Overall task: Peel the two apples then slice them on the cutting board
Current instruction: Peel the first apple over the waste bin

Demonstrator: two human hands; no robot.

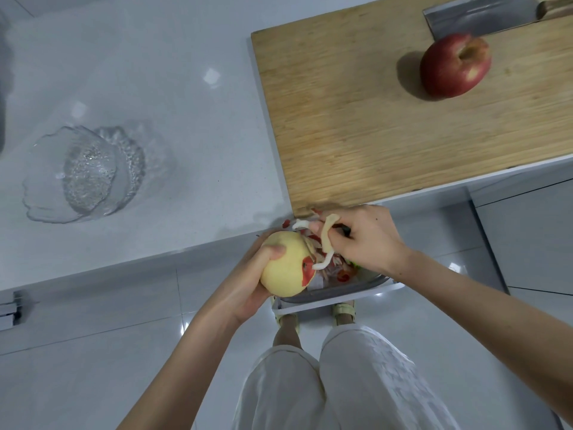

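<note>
Below the near edge of the counter [130, 88], over a bin [356, 288] that stands on the floor, both hands work on one apple. The left hand [248, 283] is closed around the peeled apple [286, 265], thumb pressed on its upper side; the fruit is almost bare and pale yellow, with one patch of red skin left on the side facing the bin. The right hand [366, 240] is curled shut just beside it, and a pale strip of peel [327, 240] hangs from its fingers, curling down toward the apple. Something dark shows between the fingers, but what it is cannot be told.

Only part of the bin shows between the hands and the person's feet. Its grey rim is visible, and inside lie red and pale scraps of peel with a bit of green among them.

On the counter, to the right, lies a wooden cutting board [372, 125]. The second apple [454, 65], red and unpeeled, sits near the board's far right corner with its stem hollow turned up and to the right. Just behind it a cleaver [477, 15] lies flat on the board, broad blade toward the apple, wooden handle running out of view.

Well apart from the board, on the left of the counter, stands a clear glass bowl [83, 175] with a scalloped rim. It holds nothing that can be seen.
</note>
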